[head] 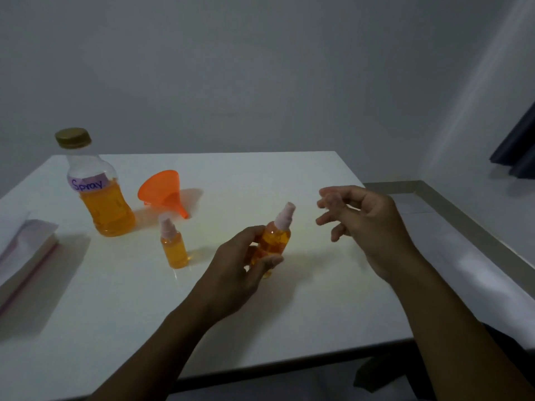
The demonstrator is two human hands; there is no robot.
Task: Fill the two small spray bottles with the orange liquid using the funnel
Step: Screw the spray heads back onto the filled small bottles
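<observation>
Across the white table (304,319), a paper stack (26,247) lies at the left edge. Near it stands the large capped bottle (100,198), labelled "Spray" and partly full of orange liquid. The left hand (237,267) curls fingers and thumb round one small spray bottle (273,240), tilted, capped and orange-filled, near the table's middle. The right hand (367,227) hovers beside it, fingers loosely curled, holding nothing. The orange funnel (162,191) lies on its side beside the large bottle. The other small spray bottle (173,247) stands upright, capped and filled, before the funnel.
</observation>
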